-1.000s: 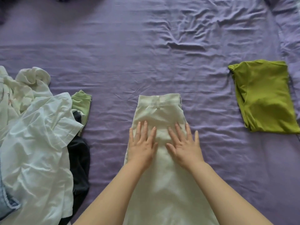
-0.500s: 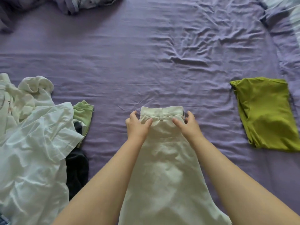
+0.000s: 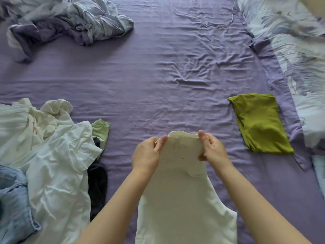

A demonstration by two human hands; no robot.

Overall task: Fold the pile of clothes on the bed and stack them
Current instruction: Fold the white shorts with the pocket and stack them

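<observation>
Both the left hand [image 3: 146, 152] and right hand [image 3: 213, 150] pinch the waistband corners of the cream garment [image 3: 184, 196], lifted at the far end, its long axis running back toward the person across the purple sheet [image 3: 158, 85].

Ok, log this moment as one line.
phase: folding | left hand, right hand: pinch cream cotton garment top corners | folded green top: on bed

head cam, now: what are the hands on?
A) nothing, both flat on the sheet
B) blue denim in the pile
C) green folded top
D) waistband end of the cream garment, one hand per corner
D: the left hand and right hand each pinch a top corner of the cream garment, lifting that edge; the green folded top lies untouched to the right.
</observation>
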